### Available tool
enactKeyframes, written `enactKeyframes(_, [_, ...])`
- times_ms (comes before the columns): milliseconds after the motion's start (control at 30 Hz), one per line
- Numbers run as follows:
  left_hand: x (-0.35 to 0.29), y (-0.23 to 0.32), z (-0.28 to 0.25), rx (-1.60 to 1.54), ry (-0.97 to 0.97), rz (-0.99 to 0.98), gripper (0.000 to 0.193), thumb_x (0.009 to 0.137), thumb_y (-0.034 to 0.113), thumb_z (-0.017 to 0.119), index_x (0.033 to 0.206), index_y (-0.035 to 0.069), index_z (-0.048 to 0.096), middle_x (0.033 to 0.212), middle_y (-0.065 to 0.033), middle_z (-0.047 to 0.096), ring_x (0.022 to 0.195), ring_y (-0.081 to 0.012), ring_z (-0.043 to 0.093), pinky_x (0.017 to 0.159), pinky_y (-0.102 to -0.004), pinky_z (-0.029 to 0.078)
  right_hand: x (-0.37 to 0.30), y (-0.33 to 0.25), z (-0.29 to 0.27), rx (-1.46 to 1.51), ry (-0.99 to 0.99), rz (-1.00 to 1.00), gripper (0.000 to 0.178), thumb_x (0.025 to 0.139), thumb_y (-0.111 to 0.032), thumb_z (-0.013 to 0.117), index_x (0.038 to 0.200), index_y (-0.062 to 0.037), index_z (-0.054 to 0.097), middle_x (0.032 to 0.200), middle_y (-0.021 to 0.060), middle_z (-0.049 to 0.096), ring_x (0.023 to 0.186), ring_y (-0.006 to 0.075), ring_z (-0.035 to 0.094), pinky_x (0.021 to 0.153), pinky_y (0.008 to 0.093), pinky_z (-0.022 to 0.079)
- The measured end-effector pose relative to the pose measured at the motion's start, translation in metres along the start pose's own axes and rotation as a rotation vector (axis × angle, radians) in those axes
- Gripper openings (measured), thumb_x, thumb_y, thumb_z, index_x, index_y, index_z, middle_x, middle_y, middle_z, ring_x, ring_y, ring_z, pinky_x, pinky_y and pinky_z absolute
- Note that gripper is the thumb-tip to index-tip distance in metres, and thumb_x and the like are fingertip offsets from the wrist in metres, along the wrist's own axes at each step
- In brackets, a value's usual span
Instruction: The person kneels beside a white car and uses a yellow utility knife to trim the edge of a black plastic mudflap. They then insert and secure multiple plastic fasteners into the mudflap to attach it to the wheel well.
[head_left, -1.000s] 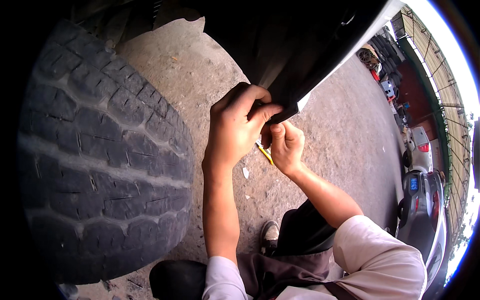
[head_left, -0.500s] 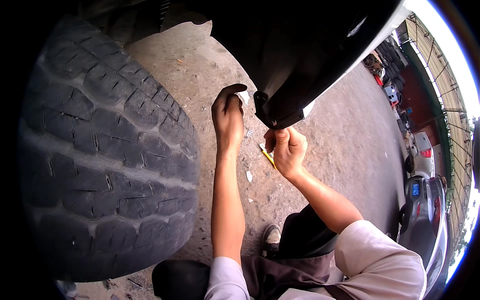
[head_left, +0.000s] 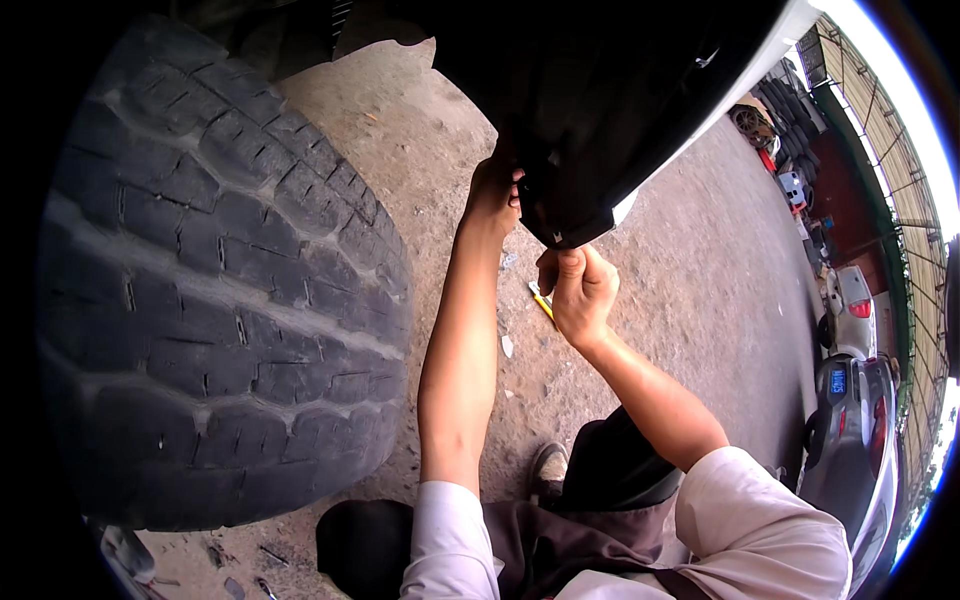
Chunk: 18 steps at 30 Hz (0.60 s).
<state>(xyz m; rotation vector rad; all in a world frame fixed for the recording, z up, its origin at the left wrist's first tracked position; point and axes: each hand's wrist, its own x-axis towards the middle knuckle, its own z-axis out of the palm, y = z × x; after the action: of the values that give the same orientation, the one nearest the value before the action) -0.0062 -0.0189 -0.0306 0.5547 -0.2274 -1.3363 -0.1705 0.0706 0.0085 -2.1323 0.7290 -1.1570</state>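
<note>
A dark car panel (head_left: 590, 150), in deep shadow with a glossy lower corner, hangs from the top of the view. My right hand (head_left: 583, 290) is closed at that lower corner, thumb on top and fingers curled, pinching its edge. My left hand (head_left: 492, 200) is up against the panel's inner side. Its curled fingertips catch some light, while the thumb and the rest go dark in the shadow; what they hold, if anything, is hidden. A large worn tyre (head_left: 230, 300) with deep tread stands left of my left forearm.
On the rough ground lie a yellow-handled tool (head_left: 543, 302) and a pale flat fragment (head_left: 507, 346). Small debris (head_left: 265, 570) is scattered below the tyre. Parked cars (head_left: 845, 430) and stacked tyres (head_left: 785, 115) line the far right. My shoe (head_left: 549, 468) is below my hands.
My left hand has moved up and right, from beside the panel into its shadow, and its fingers have curled in. My right hand stays at the panel's corner. The view has shifted slightly.
</note>
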Motion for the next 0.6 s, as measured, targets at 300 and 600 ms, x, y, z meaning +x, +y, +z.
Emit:
enactKeyframes(300, [0.0, -0.01, -0.016, 0.016, -0.092, 0.032, 0.045, 0.098, 0.052, 0.055, 0.071, 0.016, 0.05, 0.053, 0.008, 0.036, 0.041, -0.004, 0.03, 0.039, -0.0227, 0.021, -0.003, -0.001, 0.01, 0.026, 0.035, -0.017, 0.046, 0.107, -0.034, 0.044, 0.079, 0.0005, 0.059, 0.06, 0.0021, 0.058, 0.05, 0.0077, 0.055, 0.047, 0.0232, 0.041])
enactKeyframes(600, [-0.034, -0.001, 0.015, 0.136, 0.006, 0.021, 0.045, 0.097, 0.048, 0.059, 0.066, 0.016, 0.051, 0.055, 0.007, 0.04, 0.043, -0.0056, 0.033, 0.041, -0.0241, 0.022, -0.015, -0.021, 0.005, -0.195, 0.073, 0.035, 0.038, 0.106, -0.027, 0.047, 0.09, 0.0007, 0.067, 0.055, 0.0006, 0.054, 0.05, 0.0057, 0.051, 0.048, 0.0221, 0.037])
